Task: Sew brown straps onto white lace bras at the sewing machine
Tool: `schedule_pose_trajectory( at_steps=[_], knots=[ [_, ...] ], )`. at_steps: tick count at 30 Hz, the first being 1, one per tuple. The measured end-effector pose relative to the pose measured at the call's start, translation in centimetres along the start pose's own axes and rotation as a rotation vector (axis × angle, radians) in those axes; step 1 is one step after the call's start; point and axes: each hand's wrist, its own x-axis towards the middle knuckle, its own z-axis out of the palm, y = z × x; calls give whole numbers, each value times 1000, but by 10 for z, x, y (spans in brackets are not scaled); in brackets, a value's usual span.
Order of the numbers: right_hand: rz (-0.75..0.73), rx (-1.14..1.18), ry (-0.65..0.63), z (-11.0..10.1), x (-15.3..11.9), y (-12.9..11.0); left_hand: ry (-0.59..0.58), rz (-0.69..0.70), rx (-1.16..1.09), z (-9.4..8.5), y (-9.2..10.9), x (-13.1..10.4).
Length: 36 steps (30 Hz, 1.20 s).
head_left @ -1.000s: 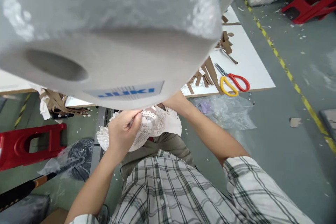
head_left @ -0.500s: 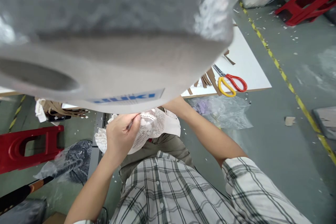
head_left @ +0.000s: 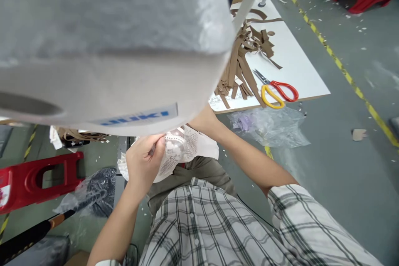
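A white lace garment (head_left: 177, 153), which looks like a bra, hangs over my lap under the front of a sewing machine (head_left: 124, 83). My left hand (head_left: 144, 158) pinches its edge between thumb and fingers, just below the machine head. My right hand (head_left: 204, 119) reaches in from the right at the garment's far side. Its fingers are hidden behind the machine head, so their grip does not show. The needle area is hidden too.
Brown fabric strips (head_left: 241, 64) and scissors (head_left: 274, 91) with red and yellow handles lie on the white table (head_left: 299, 66). A clear plastic bag (head_left: 277, 126) hangs below its edge. Red stools (head_left: 40, 178) stand on the floor, one at left, another at far right.
My view has shifted, so the machine head sits further left and more of the strips and table shows. Both hands stay at nearly the same places on the lace garment.
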Motion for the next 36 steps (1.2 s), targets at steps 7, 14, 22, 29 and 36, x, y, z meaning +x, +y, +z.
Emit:
schedule_pose_trajectory(
  at_steps=[7,14,22,29,36],
  knots=[
    [129,245,148,4,-31,6,12,-19,-2,-2,0,-1],
    [162,408,97,6,-60,7,27,-15,15,-3,-1,-1],
    [134,454,49,5,-69,-4,47,-22,-10,-4,1,0],
    [130,448,37,5,-73,-4,54,-27,-17,-6,1,0],
    [155,430,34,7,-77,-5,57,-46,-18,-5,-1,1]
  ],
)
